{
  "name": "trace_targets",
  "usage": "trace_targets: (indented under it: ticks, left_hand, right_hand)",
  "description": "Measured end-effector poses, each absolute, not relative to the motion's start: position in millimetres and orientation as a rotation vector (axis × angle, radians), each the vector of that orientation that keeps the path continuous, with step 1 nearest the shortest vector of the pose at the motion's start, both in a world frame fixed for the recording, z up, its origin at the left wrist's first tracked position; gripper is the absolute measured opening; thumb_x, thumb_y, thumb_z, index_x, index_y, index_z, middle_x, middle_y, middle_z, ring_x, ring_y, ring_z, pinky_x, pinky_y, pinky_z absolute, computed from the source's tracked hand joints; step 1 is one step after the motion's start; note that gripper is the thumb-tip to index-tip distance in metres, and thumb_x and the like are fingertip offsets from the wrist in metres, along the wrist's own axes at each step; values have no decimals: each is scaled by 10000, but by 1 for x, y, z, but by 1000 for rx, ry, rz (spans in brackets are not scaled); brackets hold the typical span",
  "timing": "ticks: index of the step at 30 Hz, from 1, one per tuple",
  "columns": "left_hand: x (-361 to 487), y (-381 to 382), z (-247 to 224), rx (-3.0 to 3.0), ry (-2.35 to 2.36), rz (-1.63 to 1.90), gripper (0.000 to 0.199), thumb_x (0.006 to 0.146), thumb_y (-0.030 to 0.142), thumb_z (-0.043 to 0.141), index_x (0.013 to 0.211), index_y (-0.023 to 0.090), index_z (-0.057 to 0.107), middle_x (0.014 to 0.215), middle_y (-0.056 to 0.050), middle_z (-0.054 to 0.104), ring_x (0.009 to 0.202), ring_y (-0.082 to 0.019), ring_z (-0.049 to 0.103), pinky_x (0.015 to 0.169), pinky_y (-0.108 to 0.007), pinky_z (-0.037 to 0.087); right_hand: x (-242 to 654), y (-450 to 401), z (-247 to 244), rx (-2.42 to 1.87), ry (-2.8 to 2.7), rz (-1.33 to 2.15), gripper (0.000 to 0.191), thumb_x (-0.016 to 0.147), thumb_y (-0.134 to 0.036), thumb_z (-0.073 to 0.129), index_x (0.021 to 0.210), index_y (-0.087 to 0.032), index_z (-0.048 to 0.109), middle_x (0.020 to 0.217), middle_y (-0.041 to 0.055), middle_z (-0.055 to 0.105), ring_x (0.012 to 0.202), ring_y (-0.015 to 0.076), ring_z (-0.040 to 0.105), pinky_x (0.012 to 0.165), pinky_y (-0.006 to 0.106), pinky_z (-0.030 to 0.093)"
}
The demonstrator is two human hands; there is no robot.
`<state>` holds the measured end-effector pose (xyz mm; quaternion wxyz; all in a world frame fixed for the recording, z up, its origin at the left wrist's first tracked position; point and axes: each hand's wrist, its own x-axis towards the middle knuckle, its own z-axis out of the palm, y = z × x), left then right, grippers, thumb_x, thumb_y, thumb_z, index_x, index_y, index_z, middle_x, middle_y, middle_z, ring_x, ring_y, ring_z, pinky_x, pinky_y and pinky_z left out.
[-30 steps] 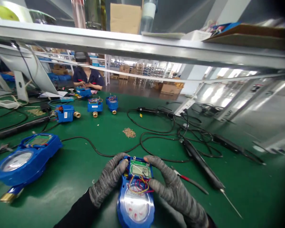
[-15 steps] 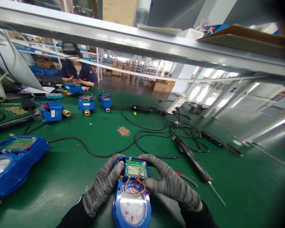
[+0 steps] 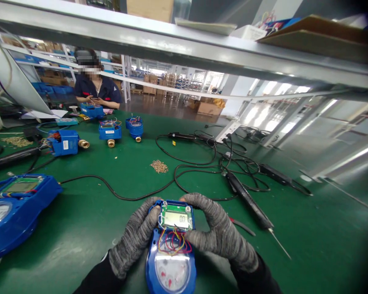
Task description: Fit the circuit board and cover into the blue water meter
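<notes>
As both half-curled hands (image 3: pixel 136 237) (image 3: pixel 223 234) grip a meter (image 3: pixel 173 261), cable (image 3: pixel 135 199) and screws (image 3: pixel 159 166) lie beyond.

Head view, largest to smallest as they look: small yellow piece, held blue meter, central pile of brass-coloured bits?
1. Held blue meter, also nearest the camera
2. Central pile
3. Small yellow piece
</notes>
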<state>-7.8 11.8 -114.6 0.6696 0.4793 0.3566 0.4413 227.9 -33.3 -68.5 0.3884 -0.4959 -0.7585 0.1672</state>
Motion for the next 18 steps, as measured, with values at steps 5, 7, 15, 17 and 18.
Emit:
trace_targets:
  ticks: [5, 7, 15, 17, 18]
  left_hand:
    - [-8, 13, -110, 1098, 860, 1038, 636, 759, 630, 761, 1220, 197, 698, 1322, -106, 680, 1271, -327, 590, 1133, -436, 430]
    - [-7, 14, -107, 1138, 812, 1054, 598, 794, 647, 715, 1199, 207, 714, 1274, -91, 708, 1237, -308, 617, 1112, -411, 455]
    - [-20, 21, -89, 1145, 790, 1148, 490, 817, 575, 734, 1167, 233, 750, 1293, -71, 702, 1270, -282, 602, 1155, -411, 422]
    - [-18, 24, -72, 1136, 725, 1070, 471, 783, 536, 784, 1136, 224, 766, 1218, -78, 740, 1184, -286, 661, 1093, -413, 486]
    - [-16, 26, -64, 1145, 685, 1035, 450, 793, 534, 774, 1107, 210, 778, 1164, -84, 760, 1119, -286, 693, 1042, -413, 526]
  right_hand:
    - [222, -27, -54, -1202, -1937, 404, 664, 752, -419, 856, 1330, -344, 537, 1264, 22, 651, 1143, 274, 636, 969, 408, 536]
    - [218, -25, -51, -1186, -1957, 324, 687, 754, -401, 852, 1353, -319, 523, 1284, 38, 636, 1172, 276, 618, 1000, 408, 523]
    - [204, -24, -50, -1010, -2037, 131, 702, 877, -254, 743, 1490, -300, 406, 1464, 64, 493, 1352, 259, 469, 1136, 407, 426]
    - [202, -21, -52, -1005, -2045, 147, 695, 898, -251, 724, 1505, -311, 390, 1492, 60, 467, 1369, 261, 450, 1141, 421, 423]
    - [201, -19, -54, -1022, -2026, 143, 698, 905, -251, 715, 1512, -321, 377, 1496, 57, 466, 1373, 261, 447, 1141, 429, 422]
